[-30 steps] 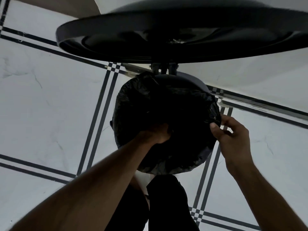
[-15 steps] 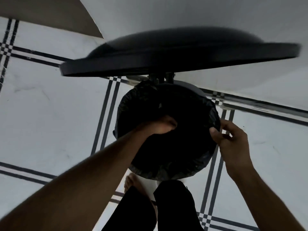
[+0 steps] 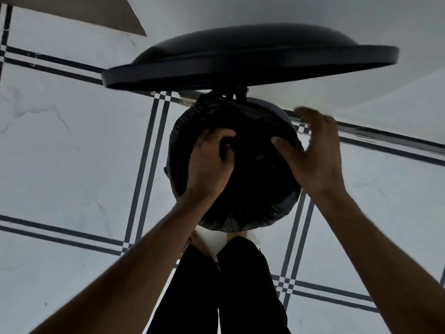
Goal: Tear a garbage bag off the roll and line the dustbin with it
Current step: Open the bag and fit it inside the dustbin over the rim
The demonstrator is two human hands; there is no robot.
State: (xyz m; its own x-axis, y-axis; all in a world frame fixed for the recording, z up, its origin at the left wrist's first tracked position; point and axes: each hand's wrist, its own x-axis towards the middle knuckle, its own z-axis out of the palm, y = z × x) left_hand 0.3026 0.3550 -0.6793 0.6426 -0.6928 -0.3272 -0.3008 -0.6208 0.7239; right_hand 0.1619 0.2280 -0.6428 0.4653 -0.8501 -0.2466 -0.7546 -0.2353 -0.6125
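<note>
A round dustbin (image 3: 272, 108) stands on the tiled floor below me, and its black lid (image 3: 240, 61) is tilted up and open behind it. A black garbage bag (image 3: 252, 208) lies in the bin, its crinkled edge folded over the rim. My left hand (image 3: 209, 165) is over the left half of the opening, fingers curled into the bag's plastic. My right hand (image 3: 313, 157) hovers at the right rim with fingers spread and blurred, thumb near the bag. The bin's inside is dark and hidden. No roll is in view.
My legs in black trousers (image 3: 228, 285) stand right at the bin's near side, and a bare foot (image 3: 197, 242) is at its base. Around it is white tile floor (image 3: 72, 153) with dark double lines. A pale wall (image 3: 361, 20) rises behind the lid.
My left hand has come up out of the bin and curled onto the bag. My right hand let go of the bag's right edge and lifted with its fingers spread.
</note>
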